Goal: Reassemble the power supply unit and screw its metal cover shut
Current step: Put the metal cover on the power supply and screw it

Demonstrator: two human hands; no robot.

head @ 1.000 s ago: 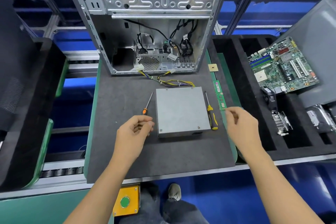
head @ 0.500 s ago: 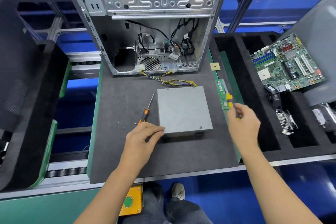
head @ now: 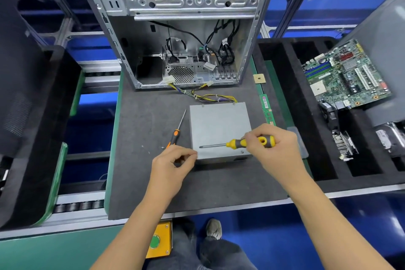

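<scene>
Centrally on dark mat (head: 219, 184): power supply unit (head: 219, 129), cover on. Right hand (head: 275, 149) at 3 o'clock, gripping yellow screwdriver (head: 241, 143), tip toward 9 over cover. Left hand (head: 173, 165) at 8 o'clock corner, fingertips pinched; contents unclear. Orange screwdriver (head: 178, 131) lying at 9.

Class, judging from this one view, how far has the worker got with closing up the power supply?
Done: the metal cover sits on the power supply. In hand: the right hand grips the yellow screwdriver over the cover; the left hand pinches at its near-left corner. Left: a loose screw lies on the mat.
</scene>
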